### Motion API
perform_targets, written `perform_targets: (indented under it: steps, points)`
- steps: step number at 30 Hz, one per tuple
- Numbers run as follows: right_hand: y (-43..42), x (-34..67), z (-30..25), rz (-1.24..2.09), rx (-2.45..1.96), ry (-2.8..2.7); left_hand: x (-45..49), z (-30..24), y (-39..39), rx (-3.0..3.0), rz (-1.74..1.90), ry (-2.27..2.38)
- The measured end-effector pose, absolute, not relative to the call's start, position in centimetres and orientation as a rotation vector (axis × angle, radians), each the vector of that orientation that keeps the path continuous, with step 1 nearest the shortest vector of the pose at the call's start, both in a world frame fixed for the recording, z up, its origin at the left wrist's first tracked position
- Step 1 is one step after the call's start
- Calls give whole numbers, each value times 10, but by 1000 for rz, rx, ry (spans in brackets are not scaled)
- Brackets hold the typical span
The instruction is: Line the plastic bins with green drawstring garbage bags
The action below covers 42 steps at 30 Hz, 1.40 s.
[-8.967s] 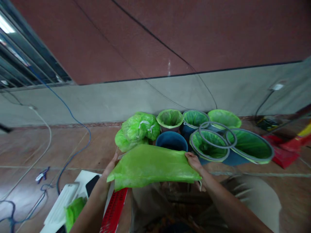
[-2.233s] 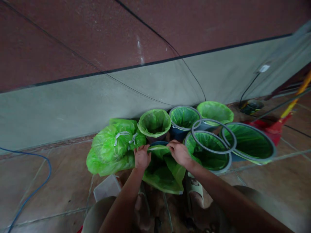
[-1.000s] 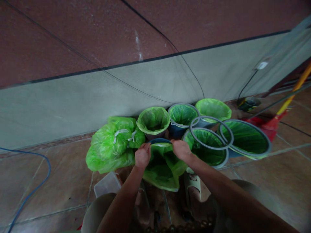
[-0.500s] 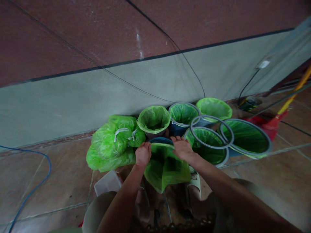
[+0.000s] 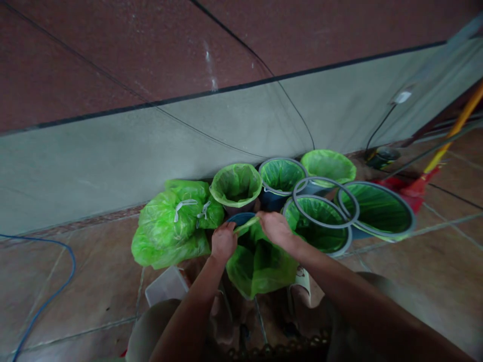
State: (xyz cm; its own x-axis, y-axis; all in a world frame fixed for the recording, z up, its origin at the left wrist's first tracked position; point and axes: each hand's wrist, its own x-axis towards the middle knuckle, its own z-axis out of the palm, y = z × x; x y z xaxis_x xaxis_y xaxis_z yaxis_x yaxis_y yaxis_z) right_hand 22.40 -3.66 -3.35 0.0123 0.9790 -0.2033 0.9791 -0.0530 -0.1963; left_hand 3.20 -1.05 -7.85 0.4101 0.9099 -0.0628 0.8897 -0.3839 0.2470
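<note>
A translucent green trash bag (image 5: 260, 271) hangs open over a blue bin (image 5: 240, 218) in front of me, its loose lower part spread toward my feet. My left hand (image 5: 224, 241) is closed on the bag's edge at the left of the bin. At the right, my right hand (image 5: 275, 226) also grips that edge, and a strip of the bag is stretched between the two hands. Most of the bin is hidden beneath the bag and my hands. Just beyond stands a bin with a green liner (image 5: 236, 185) folded over its rim.
Tied green bags (image 5: 171, 221) lie at the left, beside a clear plastic box (image 5: 166, 286). More lined bins stand at the right, with a loose grey ring (image 5: 326, 224) across two of them. A red dustpan (image 5: 413, 193) and a blue hose (image 5: 71, 266) are on the tiles.
My right hand has gone from lying with fingers spread on the rim to gripping the bag. The bag's far edge is now lifted and pulled taut between my hands.
</note>
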Motion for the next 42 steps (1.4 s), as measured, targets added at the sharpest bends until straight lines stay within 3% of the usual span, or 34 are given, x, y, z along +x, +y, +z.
perform_targets:
  steps: [4,11,14,21,28,35,42]
  points:
    - [-33,238,-28,-466,2304,1968,20,-73,-3,2258,-71,1766]
    - [-33,264,-20,-705,2107,1648,3,-65,10,2096,1,1905]
    - [-38,255,-19,-727,2062,1764,10,-67,8,2096,48,1858]
    - [-38,217,-35,-415,2161,2335,29,-71,-2,2161,186,1705]
    - [-30,221,-39,-394,2147,2302,26,-74,-4,2188,144,1642]
    - [-20,245,-22,-376,2543,1898,13,-76,-3,2170,-127,1770]
    - [-18,281,-14,-517,2491,1536,-10,-70,4,2083,-122,1936]
